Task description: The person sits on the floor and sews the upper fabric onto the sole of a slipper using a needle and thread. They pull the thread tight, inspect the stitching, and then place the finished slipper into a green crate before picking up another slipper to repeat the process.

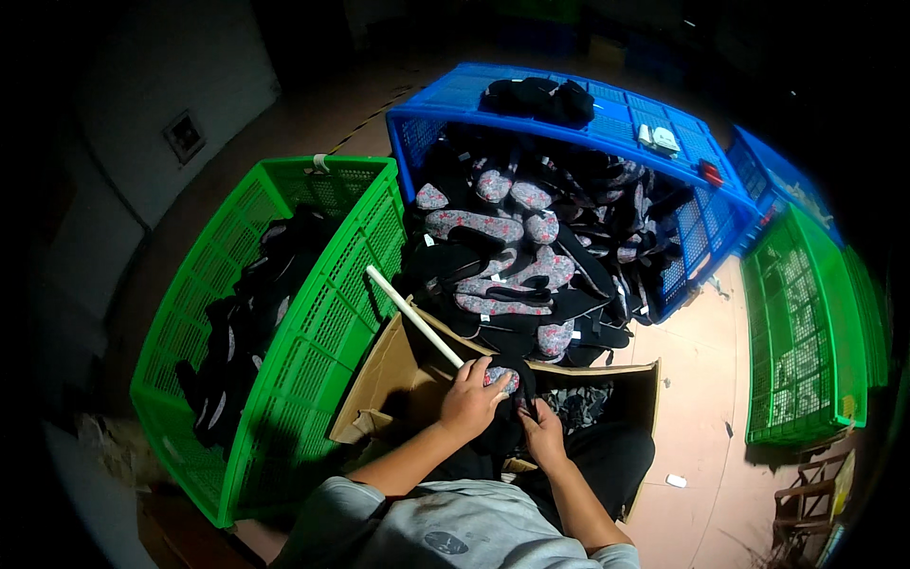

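Observation:
Over the cardboard box in front of me, both hands are on a black cloth shoe (519, 379) with a grey, red-flecked floral lining. My left hand (466, 403) is closed on its left side, fingers bent over the floral part. On its right edge, my right hand (543, 434) pinches the black fabric. A white rod (412, 316) slants from the upper left down to my left hand; whether that hand grips it too, I cannot tell. Many similar black shoes with floral linings (474, 226) spill in a heap from the tipped blue crate.
The open cardboard box (384, 365) holds dark patterned scraps. At left stands a green crate (318, 346) with black pieces inside. Behind is the blue crate (441, 95), with a black bundle (540, 100) and a white item (659, 139) on top. Another green crate (801, 332) stands right.

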Demonstrator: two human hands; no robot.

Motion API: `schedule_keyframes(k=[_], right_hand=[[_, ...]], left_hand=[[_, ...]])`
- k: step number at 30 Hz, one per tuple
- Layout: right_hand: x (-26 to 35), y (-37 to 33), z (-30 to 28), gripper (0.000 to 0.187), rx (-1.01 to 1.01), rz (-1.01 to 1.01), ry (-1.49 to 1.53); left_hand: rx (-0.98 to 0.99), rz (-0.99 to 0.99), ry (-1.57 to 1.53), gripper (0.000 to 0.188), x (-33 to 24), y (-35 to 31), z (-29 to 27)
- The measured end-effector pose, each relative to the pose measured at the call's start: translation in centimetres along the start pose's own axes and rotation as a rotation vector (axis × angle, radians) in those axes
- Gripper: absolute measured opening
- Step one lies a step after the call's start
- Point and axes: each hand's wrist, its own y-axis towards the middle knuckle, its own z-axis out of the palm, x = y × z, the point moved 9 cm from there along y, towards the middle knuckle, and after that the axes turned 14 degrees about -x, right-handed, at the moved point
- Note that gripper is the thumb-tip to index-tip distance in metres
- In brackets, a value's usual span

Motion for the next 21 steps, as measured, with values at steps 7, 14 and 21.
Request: schedule_keyframes(k=[7, 14, 21], right_hand=[[-2.4, 0.3, 1.0, 0.016, 0.027, -0.011, 0.037], [-1.2, 0.7, 1.7, 0.021, 0.042, 0.034, 0.028], [-1.0, 1.7, 1.6, 0.020, 0.032, -0.015, -0.113]], left_hand=[[-0.042, -0.024, 0.032, 0.031, 2.3, 1.4, 1.5], [-0.030, -0.078, 0.060, 0.018, 3.9, 3.0, 2.7], [-0.046, -0.075, 0.156, 0.003, 5.8, 4.4, 4.8]])
